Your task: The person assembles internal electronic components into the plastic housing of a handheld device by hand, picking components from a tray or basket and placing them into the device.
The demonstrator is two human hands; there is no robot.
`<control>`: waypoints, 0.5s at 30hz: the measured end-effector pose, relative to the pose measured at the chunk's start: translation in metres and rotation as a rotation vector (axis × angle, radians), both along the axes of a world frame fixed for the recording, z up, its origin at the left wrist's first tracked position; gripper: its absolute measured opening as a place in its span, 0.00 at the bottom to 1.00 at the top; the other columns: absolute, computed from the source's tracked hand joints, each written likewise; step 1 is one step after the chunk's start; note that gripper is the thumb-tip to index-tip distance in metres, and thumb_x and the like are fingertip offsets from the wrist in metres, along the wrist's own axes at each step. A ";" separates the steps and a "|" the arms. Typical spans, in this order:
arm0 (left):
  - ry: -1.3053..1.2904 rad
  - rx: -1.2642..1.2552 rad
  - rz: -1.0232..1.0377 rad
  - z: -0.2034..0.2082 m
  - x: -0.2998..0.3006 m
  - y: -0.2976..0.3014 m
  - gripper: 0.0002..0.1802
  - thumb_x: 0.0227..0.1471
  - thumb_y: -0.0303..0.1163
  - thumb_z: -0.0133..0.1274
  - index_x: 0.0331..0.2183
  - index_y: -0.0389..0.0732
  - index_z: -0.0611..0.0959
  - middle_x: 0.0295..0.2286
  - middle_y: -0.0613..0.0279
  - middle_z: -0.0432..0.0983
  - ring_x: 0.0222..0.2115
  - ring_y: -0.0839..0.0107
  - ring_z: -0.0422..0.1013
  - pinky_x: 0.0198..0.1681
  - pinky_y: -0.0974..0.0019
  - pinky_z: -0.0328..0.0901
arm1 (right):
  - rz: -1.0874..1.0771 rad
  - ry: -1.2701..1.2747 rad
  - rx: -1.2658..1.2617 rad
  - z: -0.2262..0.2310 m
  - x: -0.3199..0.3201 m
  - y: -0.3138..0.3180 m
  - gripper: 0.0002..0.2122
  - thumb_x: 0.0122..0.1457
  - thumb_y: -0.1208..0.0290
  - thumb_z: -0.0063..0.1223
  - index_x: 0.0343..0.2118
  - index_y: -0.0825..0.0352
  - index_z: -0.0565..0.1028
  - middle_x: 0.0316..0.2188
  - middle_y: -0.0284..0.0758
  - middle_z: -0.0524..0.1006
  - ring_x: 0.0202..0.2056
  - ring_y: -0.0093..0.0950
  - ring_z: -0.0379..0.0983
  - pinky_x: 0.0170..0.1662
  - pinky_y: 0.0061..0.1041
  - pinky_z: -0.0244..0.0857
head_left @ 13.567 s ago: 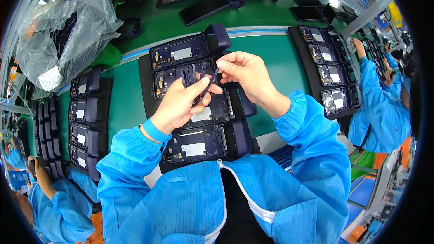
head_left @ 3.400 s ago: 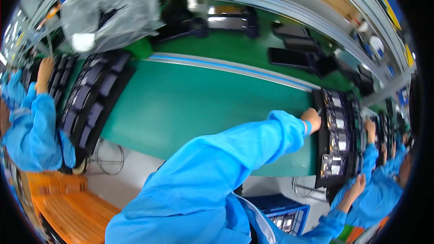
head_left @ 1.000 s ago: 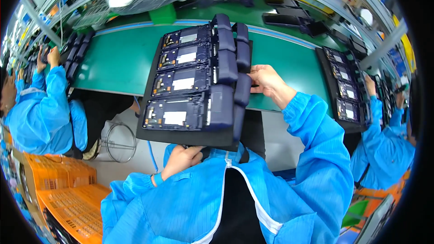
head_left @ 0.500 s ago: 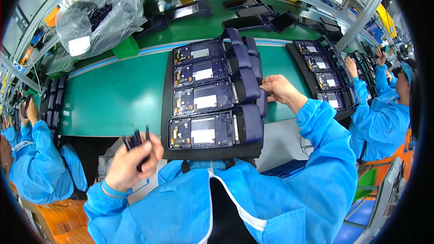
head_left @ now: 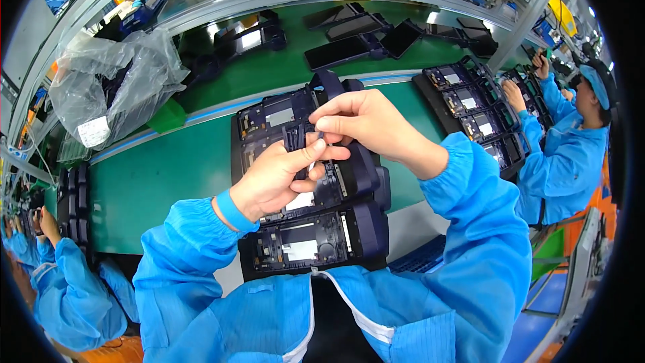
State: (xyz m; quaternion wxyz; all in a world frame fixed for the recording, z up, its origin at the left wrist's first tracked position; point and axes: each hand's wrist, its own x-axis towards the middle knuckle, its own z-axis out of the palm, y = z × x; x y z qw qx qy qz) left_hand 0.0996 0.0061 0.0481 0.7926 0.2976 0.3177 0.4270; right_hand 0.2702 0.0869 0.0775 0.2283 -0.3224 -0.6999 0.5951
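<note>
Over a dark tray (head_left: 247,260) of opened handheld device housings (head_left: 299,245), my two hands meet. My left hand (head_left: 265,181) is closed around a bunch of small dark strips (head_left: 293,137), whose upper ends stick out past the thumb. Right beside them, my right hand (head_left: 373,124) is bent in a pinch, thumb against fingertips; what lies in the pinch is too small to make out. The housings lie in a column, circuit parts and pale rectangles facing up, thick dark grips toward the right. My hands hide part of the middle housings.
A green work surface (head_left: 161,175) runs left and right beneath the tray. Beyond a metal rail, finished-looking dark handhelds (head_left: 342,50) and a clear plastic bag (head_left: 117,87) lie on a green shelf. Another loaded tray (head_left: 430,97) stands at right, near a co-worker in blue (head_left: 571,161).
My right hand has left the grips at the tray's right side and come to my left hand. My left hand has risen over the housings with the strips. The view has shifted.
</note>
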 end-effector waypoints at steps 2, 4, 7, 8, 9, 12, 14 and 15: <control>0.034 0.001 0.012 0.004 0.001 0.007 0.18 0.55 0.37 0.46 0.44 0.37 0.70 0.38 0.55 0.71 0.23 0.82 0.61 0.17 0.84 0.52 | -0.055 0.028 -0.041 -0.005 -0.002 0.006 0.09 0.52 0.74 0.53 0.36 0.71 0.74 0.28 0.33 0.76 0.28 0.18 0.71 0.30 0.16 0.66; 0.016 -0.050 0.055 0.000 -0.002 0.012 0.17 0.54 0.37 0.47 0.43 0.37 0.71 0.38 0.55 0.72 0.23 0.82 0.61 0.16 0.84 0.52 | -0.105 0.052 -0.081 -0.009 -0.003 0.012 0.07 0.51 0.76 0.54 0.33 0.71 0.75 0.28 0.34 0.76 0.28 0.18 0.72 0.30 0.16 0.67; 0.108 -0.098 0.088 -0.010 -0.014 0.018 0.14 0.52 0.32 0.50 0.40 0.35 0.74 0.31 0.59 0.72 0.21 0.84 0.59 0.13 0.85 0.49 | -0.248 0.209 -0.084 -0.014 -0.001 0.020 0.07 0.51 0.78 0.53 0.33 0.71 0.74 0.29 0.37 0.76 0.29 0.23 0.73 0.33 0.20 0.70; 0.106 -0.102 0.089 -0.010 -0.015 0.019 0.14 0.52 0.32 0.50 0.40 0.35 0.74 0.31 0.59 0.72 0.21 0.84 0.59 0.13 0.85 0.49 | -0.248 0.206 -0.087 -0.017 -0.001 0.020 0.07 0.51 0.78 0.53 0.33 0.71 0.74 0.29 0.37 0.76 0.29 0.23 0.73 0.33 0.20 0.70; 0.111 -0.102 0.088 -0.009 -0.016 0.019 0.13 0.51 0.31 0.51 0.39 0.35 0.74 0.30 0.60 0.72 0.20 0.85 0.58 0.13 0.85 0.49 | -0.249 0.233 -0.096 -0.019 -0.001 0.019 0.07 0.51 0.79 0.53 0.34 0.71 0.73 0.30 0.37 0.76 0.30 0.24 0.73 0.34 0.21 0.70; 0.131 -0.109 0.099 -0.009 -0.017 0.024 0.12 0.49 0.30 0.53 0.37 0.36 0.74 0.28 0.60 0.72 0.18 0.86 0.57 0.13 0.85 0.49 | -0.248 0.289 -0.108 -0.024 -0.001 0.019 0.07 0.50 0.80 0.53 0.33 0.71 0.73 0.31 0.37 0.76 0.33 0.25 0.74 0.35 0.22 0.70; 0.149 -0.121 0.107 -0.010 -0.017 0.025 0.11 0.49 0.29 0.54 0.36 0.36 0.74 0.28 0.60 0.72 0.17 0.86 0.56 0.13 0.85 0.49 | -0.249 0.320 -0.117 -0.026 -0.001 0.018 0.06 0.50 0.81 0.52 0.33 0.71 0.73 0.31 0.38 0.75 0.34 0.26 0.74 0.36 0.22 0.70; 0.197 -0.089 0.137 -0.010 -0.016 0.025 0.11 0.48 0.29 0.54 0.36 0.35 0.75 0.28 0.60 0.72 0.17 0.86 0.56 0.13 0.84 0.49 | -0.265 0.320 -0.121 -0.027 0.000 0.017 0.07 0.51 0.82 0.52 0.34 0.71 0.73 0.32 0.38 0.75 0.35 0.26 0.73 0.37 0.23 0.70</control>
